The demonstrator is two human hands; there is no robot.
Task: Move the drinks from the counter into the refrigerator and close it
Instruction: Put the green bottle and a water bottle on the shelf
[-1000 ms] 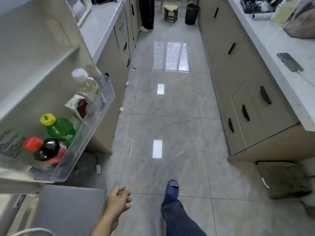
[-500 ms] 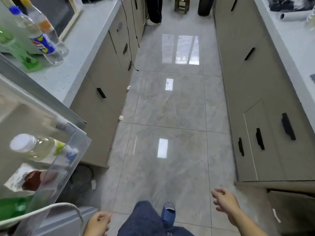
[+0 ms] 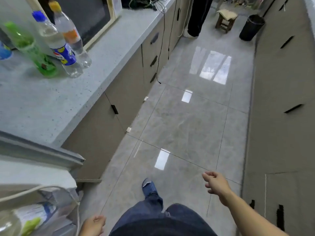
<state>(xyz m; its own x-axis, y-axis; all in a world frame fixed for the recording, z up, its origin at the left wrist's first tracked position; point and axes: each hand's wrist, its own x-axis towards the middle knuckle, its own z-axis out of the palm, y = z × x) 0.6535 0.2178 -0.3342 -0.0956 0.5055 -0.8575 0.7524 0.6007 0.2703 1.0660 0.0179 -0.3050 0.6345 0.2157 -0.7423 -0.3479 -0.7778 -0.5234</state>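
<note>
Three drink bottles stand at the far left of the grey counter (image 3: 51, 103): a green bottle (image 3: 32, 50), a clear blue-capped bottle with a blue label (image 3: 58, 46) and a clear orange-capped bottle (image 3: 71, 36). The open refrigerator door (image 3: 39, 155) fills the lower left, with a clear bottle (image 3: 25, 218) lying in its shelf. My left hand (image 3: 93, 226) hangs low by my leg, fingers curled, holding nothing. My right hand (image 3: 216, 183) is out over the floor, fingers loosely apart and empty. Both hands are far from the counter bottles.
A microwave (image 3: 88, 16) sits behind the bottles. Cabinets line both sides of a tiled aisle (image 3: 184, 120). Another person's legs (image 3: 196, 17), a small stool (image 3: 225, 19) and a black bin (image 3: 251, 27) are at the far end. A cord (image 3: 162, 43) hangs off the counter.
The view has swung up from the door shelf toward the counter, bringing its bottles closer. My right hand came into view and rose; my left hand dropped to the lower edge.
</note>
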